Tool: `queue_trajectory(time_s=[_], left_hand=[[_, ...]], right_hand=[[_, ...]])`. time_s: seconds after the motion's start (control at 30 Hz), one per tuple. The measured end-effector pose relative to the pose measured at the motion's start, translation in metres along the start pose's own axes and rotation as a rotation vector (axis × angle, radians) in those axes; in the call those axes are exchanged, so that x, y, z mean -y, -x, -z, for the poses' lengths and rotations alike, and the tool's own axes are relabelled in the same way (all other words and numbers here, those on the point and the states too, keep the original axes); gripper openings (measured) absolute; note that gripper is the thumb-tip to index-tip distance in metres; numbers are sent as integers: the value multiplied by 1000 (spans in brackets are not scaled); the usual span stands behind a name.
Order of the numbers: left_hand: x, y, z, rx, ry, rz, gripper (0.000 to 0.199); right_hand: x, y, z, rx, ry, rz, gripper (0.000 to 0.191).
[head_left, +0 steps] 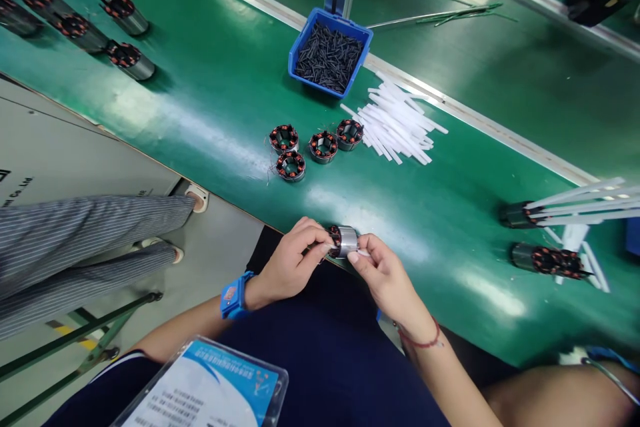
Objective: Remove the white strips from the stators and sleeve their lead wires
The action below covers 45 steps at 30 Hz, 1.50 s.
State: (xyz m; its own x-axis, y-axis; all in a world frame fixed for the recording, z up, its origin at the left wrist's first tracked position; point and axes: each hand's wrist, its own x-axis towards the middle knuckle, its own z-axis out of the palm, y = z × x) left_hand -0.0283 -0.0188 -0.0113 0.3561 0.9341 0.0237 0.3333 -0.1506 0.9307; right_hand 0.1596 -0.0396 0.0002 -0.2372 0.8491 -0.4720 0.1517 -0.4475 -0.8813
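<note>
A small motor stator (pixel 344 241), a silver metal ring with copper windings, is held between both my hands at the near edge of the green belt (pixel 210 100). My left hand (pixel 293 260) grips its left side with fingertips; a blue wristband sits on that wrist. My right hand (pixel 383 273) holds its right side, thumb on top, with a short white piece under the fingers. Several more stators (pixel 315 145) lie flat on the belt farther ahead.
A blue bin (pixel 330 52) of thin black sticks stands at the belt's far side, beside a pile of white strips (pixel 397 123). More stators lie at far left (pixel 125 13) and at right (pixel 547 259), some with white strips. Another person's striped trouser legs (pixel 90 240) stand left.
</note>
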Motion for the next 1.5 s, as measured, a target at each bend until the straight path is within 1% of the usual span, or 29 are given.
queue_trajectory(time_s=[0.1,0.2,0.3,0.4,0.47,0.53,0.67,0.77,0.8,0.9,0.93,0.97,1.0,1.03,1.1,1.13,1.17,1.2,1.27,1.33,1.4,1.5], left_hand=[[1,1,2,38,70,50,15],[0,-1,4,57,99,101,16],[-5,-5,4,103,41,147,10],[-8,-8,2,117,-64,149,18],[-8,-9,0,115,-90,138,13],[-8,-9,-1,115,-89,140,9],[-8,-9,-1,128,-105,124,9],[-8,-9,0,143,-129,105,8],[-7,-9,0,150,-133,100,7],[-4,-9,1,157,-108,83,8],[-2,-10,2,149,-91,79,9],[-1,-10,3,136,-74,79,9],[0,-11,4,123,-58,80,9],[1,-12,5,114,-46,84,8],[0,-14,6,112,-33,92,6],[0,-14,6,111,-31,93,4],[-1,-15,6,108,-33,92,3],[-2,-14,6,100,-39,90,5],[-2,-13,5,85,-54,81,9],[-1,-11,5,88,-69,83,10],[0,-10,5,98,-82,83,8],[1,-10,5,107,-102,79,8]], right_hand=[[-4,1,1,-13,56,-3,20],[-5,1,0,-67,266,2,20],[-1,2,-1,-140,506,45,18],[5,6,-1,-138,603,104,22],[7,9,2,-99,602,116,27],[7,12,7,-54,586,97,31],[3,13,18,65,565,35,36],[6,12,26,152,602,23,40],[9,12,30,198,625,27,41],[25,7,48,399,673,78,42],[31,3,55,433,678,98,41],[38,-4,62,407,688,120,40],[43,-14,68,314,715,147,37],[48,-25,74,166,755,178,34],[55,-55,79,-205,879,274,27],[57,-71,80,-344,949,329,23],[58,-87,79,-443,1016,375,21],[59,-102,77,-516,1077,402,20],[59,-125,72,-609,1173,397,21],[58,-139,69,-650,1220,333,20],[56,-144,69,-647,1209,269,17],[54,-142,76,-617,1119,212,11]])
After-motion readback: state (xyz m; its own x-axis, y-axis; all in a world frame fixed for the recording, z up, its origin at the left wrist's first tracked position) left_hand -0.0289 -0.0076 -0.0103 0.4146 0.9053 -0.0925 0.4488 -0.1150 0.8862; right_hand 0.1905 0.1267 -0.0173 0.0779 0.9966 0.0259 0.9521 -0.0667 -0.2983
